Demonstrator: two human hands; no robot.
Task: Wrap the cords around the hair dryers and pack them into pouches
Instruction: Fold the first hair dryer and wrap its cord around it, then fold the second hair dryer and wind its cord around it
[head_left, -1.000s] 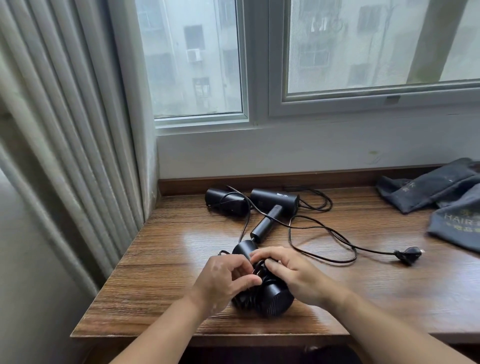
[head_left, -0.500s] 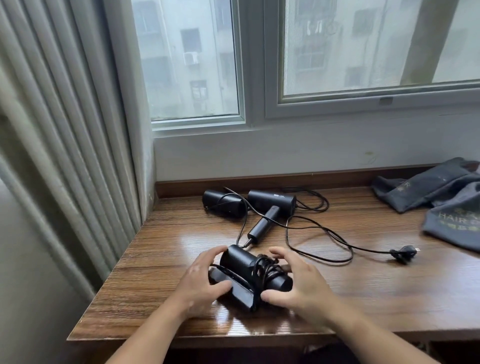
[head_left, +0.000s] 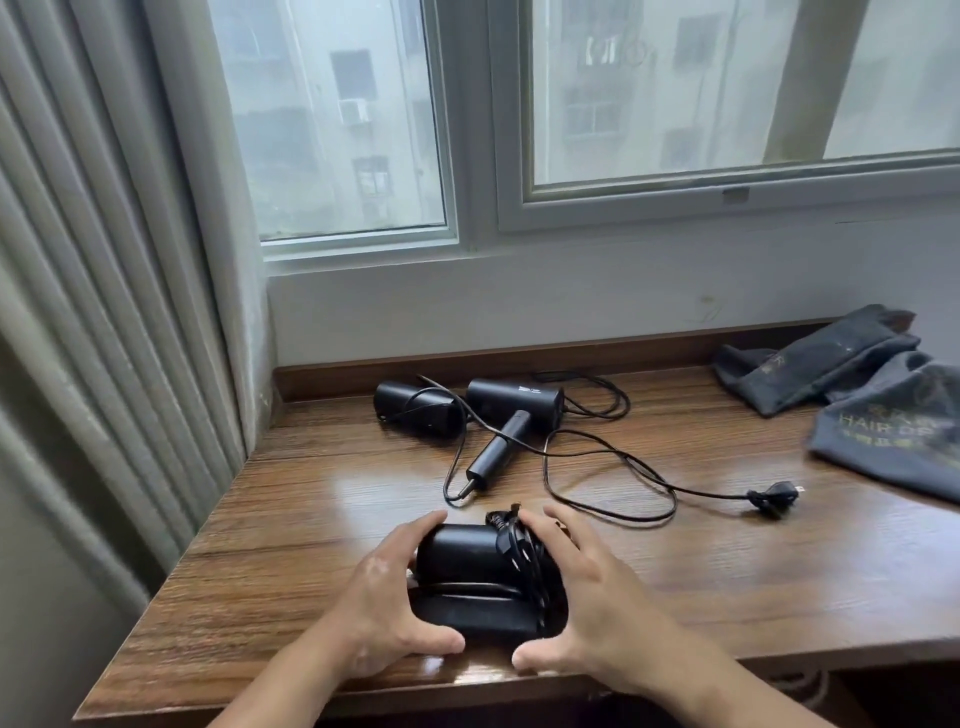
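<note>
Wooden table (head_left: 291, 545) pushed up under a window (head_left: 343, 130), with a pale curtain (head_left: 104, 260) hanging down on the left. That's my setup. Right at the near edge in front of me lies the wrapped hair dryer (head_left: 462, 556): black, handle folded against the body, resting on the table. Its cord (head_left: 524, 561) is wound in several loops round the right end, and a short bit sticks up at the back of the bundle.

My left hand (head_left: 384, 608) has the left end, with the fingers (head_left: 426, 522) curled over the top and the thumb on the near side. My right hand (head_left: 597, 597) cups the corded end the same way, with fingers spread and bent over the far side and the thumb low at the front. So both sets of fingers are clamped on that 1 dryer.

Further back near the wall lie 2 more black dryers. The unfolded dryer (head_left: 511, 402) has its handle pointing toward me, and the short dryer (head_left: 415, 415) lies just left of it. Loose cord (head_left: 613, 457) snakes across the table and ends in a plug (head_left: 774, 496) off to the right.

At the far right, well apart from my hands, are 2 gray pouches. The back pouch (head_left: 810, 364) is crumpled by the wall. The front pouch (head_left: 893, 436) shows gold "HAIR" lettering and runs out of view.
</note>
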